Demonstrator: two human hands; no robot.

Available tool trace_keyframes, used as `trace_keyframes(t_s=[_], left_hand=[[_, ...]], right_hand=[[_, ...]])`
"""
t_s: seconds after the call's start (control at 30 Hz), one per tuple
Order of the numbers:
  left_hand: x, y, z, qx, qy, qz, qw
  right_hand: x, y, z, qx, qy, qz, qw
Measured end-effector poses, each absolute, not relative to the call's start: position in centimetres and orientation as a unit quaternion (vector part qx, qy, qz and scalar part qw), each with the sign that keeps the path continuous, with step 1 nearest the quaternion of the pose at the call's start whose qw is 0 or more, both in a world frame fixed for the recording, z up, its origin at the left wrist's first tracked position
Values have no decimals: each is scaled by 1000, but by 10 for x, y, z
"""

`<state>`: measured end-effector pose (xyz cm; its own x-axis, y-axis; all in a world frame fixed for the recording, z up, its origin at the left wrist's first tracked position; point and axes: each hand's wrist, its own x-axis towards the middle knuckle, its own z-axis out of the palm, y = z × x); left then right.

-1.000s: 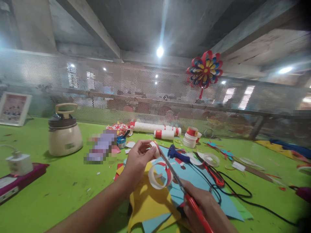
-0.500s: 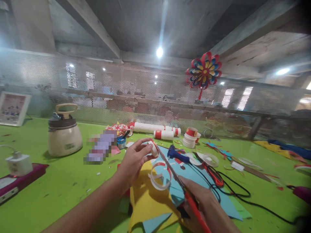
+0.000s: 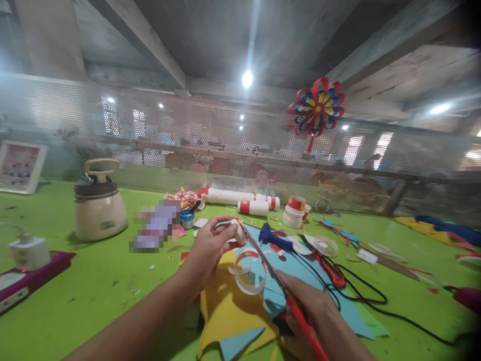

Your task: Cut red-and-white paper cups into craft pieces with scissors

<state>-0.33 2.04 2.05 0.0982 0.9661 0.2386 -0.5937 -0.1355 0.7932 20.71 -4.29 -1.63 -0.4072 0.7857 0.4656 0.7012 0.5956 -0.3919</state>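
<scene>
My left hand (image 3: 210, 250) pinches a small white paper cup piece (image 3: 239, 233) with a red edge. In my right hand (image 3: 315, 306) are red-handled scissors (image 3: 300, 316), whose blades reach up to the edge of that piece. A curled white and red paper strip (image 3: 250, 291) loops below the blades. Under both hands lie a yellow sheet (image 3: 229, 313) and light blue sheets (image 3: 349, 311). Just beyond the blades rests a blue glue gun (image 3: 276, 239).
Stacked paper cups (image 3: 253, 207) and cup rings (image 3: 293, 213) stand further back. On the left are a bottle (image 3: 99, 210) and a power strip (image 3: 33, 281). A second pair of scissors (image 3: 332, 273) and a black cable (image 3: 376, 296) lie right. A paper flower (image 3: 317, 108) rises behind.
Both hands hold nearly the same pose. The cup piece and the paper strip have shifted very slightly to the right.
</scene>
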Motion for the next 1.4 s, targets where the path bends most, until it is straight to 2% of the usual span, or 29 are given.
trace_keyframes(t_s=[0.23, 0.4, 0.63, 1.4], left_hand=[[-3, 20, 19, 440, 249, 626, 594], [-4, 18, 20, 441, 239, 610, 614], [-4, 18, 18, 447, 231, 607, 616], [-3, 19, 18, 443, 238, 625, 597]], right_hand=[[210, -43, -23, -451, -840, 63, 295], [208, -44, -19, -451, -837, 88, 297], [206, -42, -10, -418, -831, 188, 315], [206, -44, -6, -419, -830, 181, 322]])
